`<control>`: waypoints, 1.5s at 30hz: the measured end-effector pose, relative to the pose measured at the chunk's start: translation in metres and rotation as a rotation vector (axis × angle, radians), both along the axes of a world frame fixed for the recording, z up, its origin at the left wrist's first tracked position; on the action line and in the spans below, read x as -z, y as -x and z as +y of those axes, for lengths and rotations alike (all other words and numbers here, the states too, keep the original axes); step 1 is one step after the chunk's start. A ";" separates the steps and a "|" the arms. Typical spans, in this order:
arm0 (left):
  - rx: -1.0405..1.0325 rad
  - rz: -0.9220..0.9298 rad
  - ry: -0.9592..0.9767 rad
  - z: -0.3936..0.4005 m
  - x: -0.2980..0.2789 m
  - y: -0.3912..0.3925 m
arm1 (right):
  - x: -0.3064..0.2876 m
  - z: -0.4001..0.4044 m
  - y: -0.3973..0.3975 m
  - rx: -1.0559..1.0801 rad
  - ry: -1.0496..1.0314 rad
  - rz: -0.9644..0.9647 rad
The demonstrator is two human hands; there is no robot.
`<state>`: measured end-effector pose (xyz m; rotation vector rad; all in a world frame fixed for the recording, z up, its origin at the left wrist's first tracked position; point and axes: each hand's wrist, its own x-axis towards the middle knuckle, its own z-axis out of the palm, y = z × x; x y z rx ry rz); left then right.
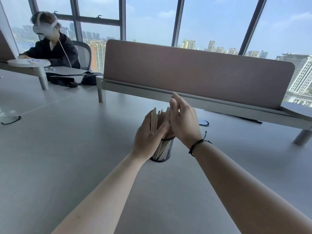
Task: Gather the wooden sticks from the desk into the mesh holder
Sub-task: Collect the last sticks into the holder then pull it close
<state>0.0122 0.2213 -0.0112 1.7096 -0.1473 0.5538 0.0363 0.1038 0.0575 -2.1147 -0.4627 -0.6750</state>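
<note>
A black mesh holder (163, 152) stands upright in the middle of the grey desk (76, 149). A bundle of pale wooden sticks (158, 118) rises out of it. My left hand (148, 137) cups the bundle from the left, thumb pressed across the sticks just above the holder's rim. My right hand (183, 119) lies flat against the bundle's right side, fingers pointing up and apart; it presses the sticks without wrapping them. The lower parts of the sticks are hidden by my hands and the mesh.
A brown divider panel (194, 70) on a metal rail runs along the desk's far side. A dark oval object (204, 123) lies behind my right hand. Glasses (9, 117) rest at the left edge. A person wearing a headset (50, 46) sits at the far left.
</note>
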 end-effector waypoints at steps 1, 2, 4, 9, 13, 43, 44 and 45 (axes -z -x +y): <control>-0.003 -0.003 -0.028 0.001 0.002 0.000 | 0.001 0.000 -0.002 0.001 0.017 0.012; -0.008 -0.005 -0.040 0.001 0.003 -0.001 | 0.004 0.000 -0.003 -0.013 0.040 0.038; -0.010 -0.007 -0.024 0.002 0.003 0.000 | 0.015 -0.003 -0.003 -0.056 0.155 0.098; -0.024 -0.025 -0.014 0.001 0.001 -0.001 | 0.021 -0.012 0.000 -0.104 0.392 0.080; -0.062 -0.056 0.017 -0.003 0.001 -0.005 | 0.011 -0.017 0.003 -0.145 0.163 0.164; -0.032 0.082 -0.103 -0.011 0.021 0.007 | 0.014 -0.016 -0.001 -0.128 0.465 -0.070; -0.018 0.110 -0.082 -0.011 0.024 0.008 | 0.013 -0.022 0.004 -0.150 0.352 -0.042; 0.004 0.131 -0.071 -0.012 0.025 0.008 | 0.013 -0.028 0.011 -0.135 0.186 -0.016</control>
